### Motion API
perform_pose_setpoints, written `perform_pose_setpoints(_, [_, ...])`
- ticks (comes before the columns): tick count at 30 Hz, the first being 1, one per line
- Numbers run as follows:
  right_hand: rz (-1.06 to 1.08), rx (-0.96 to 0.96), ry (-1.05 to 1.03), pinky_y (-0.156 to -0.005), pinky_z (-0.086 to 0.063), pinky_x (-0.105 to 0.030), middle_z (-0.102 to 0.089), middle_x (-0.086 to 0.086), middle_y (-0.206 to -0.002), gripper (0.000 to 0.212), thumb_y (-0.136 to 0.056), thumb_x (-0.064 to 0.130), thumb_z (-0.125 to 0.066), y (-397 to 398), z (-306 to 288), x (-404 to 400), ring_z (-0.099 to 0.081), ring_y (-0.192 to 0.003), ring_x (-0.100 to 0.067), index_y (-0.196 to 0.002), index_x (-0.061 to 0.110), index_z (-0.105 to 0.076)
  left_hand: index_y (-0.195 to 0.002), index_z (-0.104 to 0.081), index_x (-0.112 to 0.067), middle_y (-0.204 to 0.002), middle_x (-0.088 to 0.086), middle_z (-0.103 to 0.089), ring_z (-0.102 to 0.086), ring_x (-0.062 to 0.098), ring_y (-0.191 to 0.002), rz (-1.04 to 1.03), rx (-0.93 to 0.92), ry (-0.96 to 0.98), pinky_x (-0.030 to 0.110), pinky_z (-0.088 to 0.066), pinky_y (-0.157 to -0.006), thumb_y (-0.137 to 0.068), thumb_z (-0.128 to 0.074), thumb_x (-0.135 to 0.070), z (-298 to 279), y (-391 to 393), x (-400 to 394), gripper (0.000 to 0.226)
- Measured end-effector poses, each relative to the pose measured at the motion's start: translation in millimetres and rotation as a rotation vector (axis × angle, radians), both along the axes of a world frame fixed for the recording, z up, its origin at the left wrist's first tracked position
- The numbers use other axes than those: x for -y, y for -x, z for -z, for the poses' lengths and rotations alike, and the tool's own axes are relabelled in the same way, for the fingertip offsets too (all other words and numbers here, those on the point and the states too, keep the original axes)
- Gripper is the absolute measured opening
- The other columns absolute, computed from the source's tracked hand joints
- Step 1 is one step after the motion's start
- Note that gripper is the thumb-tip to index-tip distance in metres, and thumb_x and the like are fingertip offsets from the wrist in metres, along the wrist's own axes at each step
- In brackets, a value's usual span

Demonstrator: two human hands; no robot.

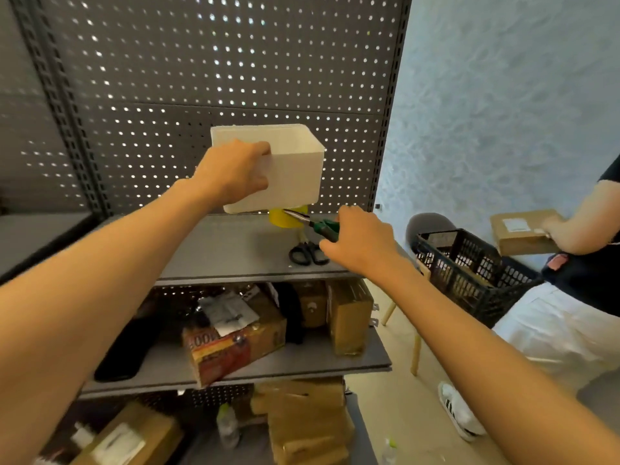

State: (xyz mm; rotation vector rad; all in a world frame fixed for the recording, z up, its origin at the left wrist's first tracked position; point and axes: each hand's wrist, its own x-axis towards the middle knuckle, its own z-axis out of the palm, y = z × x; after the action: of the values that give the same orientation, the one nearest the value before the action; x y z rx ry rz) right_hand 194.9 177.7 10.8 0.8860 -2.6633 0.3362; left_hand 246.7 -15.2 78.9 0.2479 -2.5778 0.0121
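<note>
Where the rack comes nearest, at its lowest level, brown cartons [302, 424] and a clear bottle [228, 426] are seen crowded together. On the middle shelf [302, 367] above them a red-printed carton [231, 347] is laid at a slant with papers [228, 313] on top. A black item [124, 350] is laid to its left, and an upright carton [349, 317] is stood at the right end. To the right a pale floor [396, 397] is shown, with a white shoe [459, 411] on it and a black crate [469, 266] raised on a wooden-legged seat. Past the crate a second person [570, 280] is seen, with a parcel [523, 231] held in one hand.

The grey top shelf [218, 250] is reached by both arms. Black-handled scissors [308, 253] are laid flat near its front edge. Just above them the green-handled pliers [313, 223] are gripped by the right hand [360, 236], fingers curled round the handles and the nose pointed left at a yellow roll [288, 218]. The white box [292, 166] is gripped at its left side by the left hand [235, 172], fingers hooked over the rim and thumb pressed to the side. It is held tilted over the rear of the shelf, above the roll. Behind it a dark pegboard [235, 78] is fixed, and a light blue textured wall [503, 95] is seen to the right.
</note>
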Motion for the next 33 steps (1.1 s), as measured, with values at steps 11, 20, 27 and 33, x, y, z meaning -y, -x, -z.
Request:
perform_pose_setpoints(11, [-0.230,-0.066,-0.022,-0.070,-0.037,-0.034,-0.052,-0.009,-0.111,0.044,-0.086,0.046,-0.051,-88.9,-5.9,74.2,-0.052,-0.101,-0.029,-0.107,0.007,-0.052,-0.118,-0.052,-0.008,-0.105,0.020,-0.060,-0.056,0.038,-0.094,-0.236,-0.009,0.031,0.040,-0.045,-0.074,-0.084,-0.058,-0.017,-6.4,-139.7,60.9,0.036])
perform_pose_setpoints(20, [-0.338,-0.124,-0.030,-0.074,-0.038,-0.036,-0.050,-0.008,-0.114,0.045,-0.086,0.046,-0.050,-149.4,-15.6,176.5,-0.049,-0.104,-0.029,-0.110,0.008,-0.050,-0.119,-0.051,-0.009,-0.108,0.019,-0.060,-0.057,0.035,-0.094,-0.367,-0.043,0.033,0.038,-0.044,-0.072,-0.086,-0.056,-0.017,-4.2,-229.5,152.3,0.034])
perform_pose_setpoints(27, [-0.406,-0.097,-0.019,-0.080,-0.042,-0.038,-0.050,-0.008,-0.117,0.046,-0.086,0.045,-0.051,-213.1,-8.0,283.3,-0.048,-0.108,-0.030,-0.114,0.009,-0.050,-0.116,-0.050,-0.007,-0.109,0.020,-0.060,-0.057,0.035,-0.093,-0.412,-0.025,0.034,0.039,-0.046,-0.072,-0.088,-0.055,-0.016,-0.4,-305.8,260.8,0.030])
perform_pose_setpoints(33, [-0.450,-0.094,-0.040,-0.086,-0.041,-0.040,-0.049,-0.009,-0.119,0.049,-0.086,0.047,-0.050,-259.8,-2.0,363.6,-0.047,-0.111,-0.030,-0.116,0.009,-0.049,-0.113,-0.052,-0.005,-0.111,0.021,-0.060,-0.057,0.035,-0.095,-0.385,-0.044,0.000,0.037,-0.046,-0.075,-0.088,-0.056,-0.011,2.0,-358.4,337.8,0.026])
